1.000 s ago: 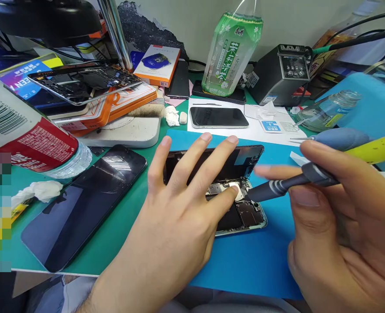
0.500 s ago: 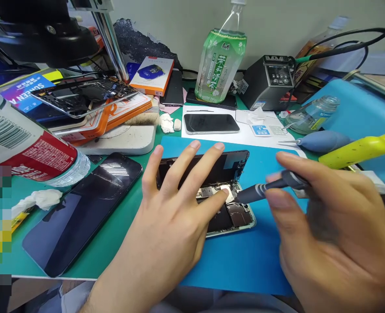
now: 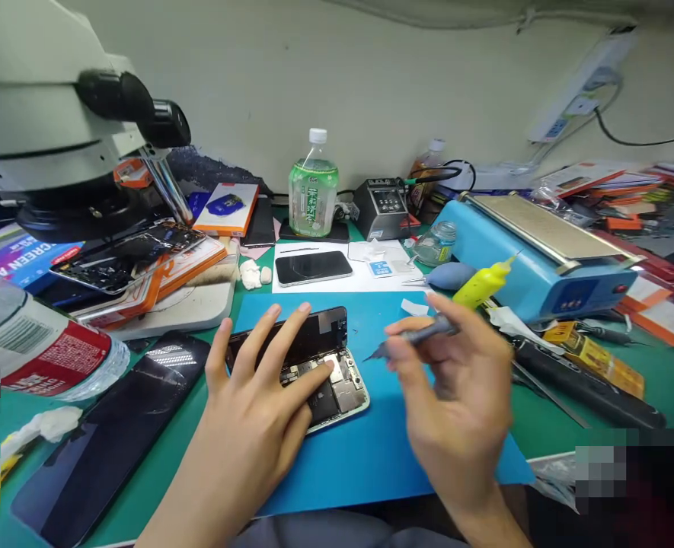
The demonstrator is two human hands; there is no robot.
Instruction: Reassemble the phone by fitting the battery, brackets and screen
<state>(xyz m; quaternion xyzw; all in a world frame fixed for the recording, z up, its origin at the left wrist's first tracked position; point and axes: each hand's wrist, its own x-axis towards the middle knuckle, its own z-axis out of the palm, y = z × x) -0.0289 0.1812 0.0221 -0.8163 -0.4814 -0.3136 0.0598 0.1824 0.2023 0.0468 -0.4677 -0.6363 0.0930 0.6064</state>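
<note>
The opened phone (image 3: 345,396) rests on the blue mat (image 3: 337,479), its screen (image 3: 328,329) tilted up at the back and its inner parts bare. Across it lies my left hand (image 3: 257,403), fingers spread over the raised screen, index fingertip touching a silvery part inside; this hand holds the phone steady, and its thumb is partly hidden. My right hand (image 3: 456,388) pinches a grey screwdriver (image 3: 422,333) between thumb and fingers. The driver's tip points left, in the air just right of the phone, apart from it.
A dark phone screen (image 3: 113,434) and a large water bottle (image 3: 45,335) are at left, below a microscope (image 3: 45,114). Behind the mat lies another phone (image 3: 314,266) on white paper. A blue heating plate machine (image 3: 519,259), yellow tube (image 3: 482,285) and black-handled tool (image 3: 588,384) stand right.
My right hand has drawn the screwdriver away from the phone's inside, to the right. My left hand stays on the phone. The camera view has shifted up and back.
</note>
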